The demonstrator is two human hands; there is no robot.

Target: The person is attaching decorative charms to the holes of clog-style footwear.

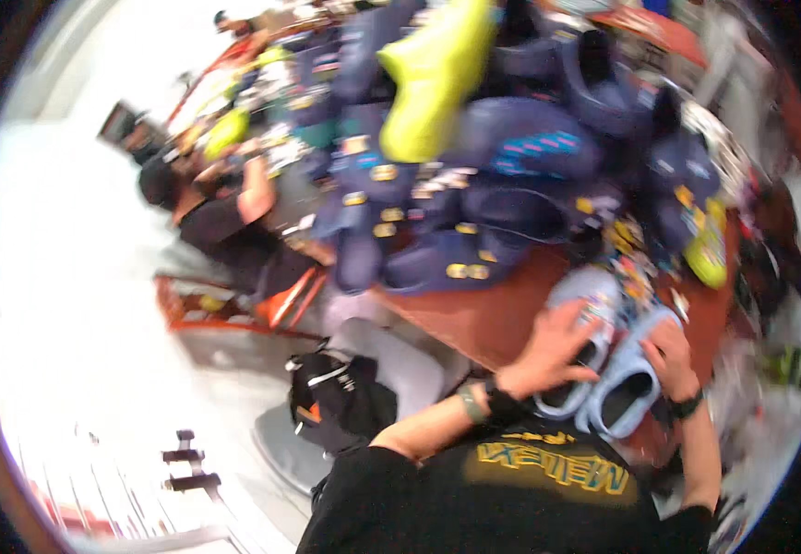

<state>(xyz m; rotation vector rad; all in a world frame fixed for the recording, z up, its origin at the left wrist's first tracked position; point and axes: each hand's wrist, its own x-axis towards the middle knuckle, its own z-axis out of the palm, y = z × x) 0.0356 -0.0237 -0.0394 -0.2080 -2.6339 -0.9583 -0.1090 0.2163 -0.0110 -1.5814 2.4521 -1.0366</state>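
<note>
Two light blue clogs lie side by side on the brown table [488, 323], close to my chest. My left hand [553, 353] lies over the left clog [583, 294] and grips its side, fingers spread across the top. My right hand [671, 355] holds the outer edge of the right clog [624, 386]. Small coloured charms dot the toe ends of both clogs. The picture is tilted and blurred, so finer detail of the grips is unclear.
A big heap of navy clogs [474, 203] with charms covers the table beyond, with yellow-green clogs [433, 83] among them. Another person in black [225, 226] sits at the left. A black bag [336, 402] rests on a grey seat beside an orange crate [225, 309].
</note>
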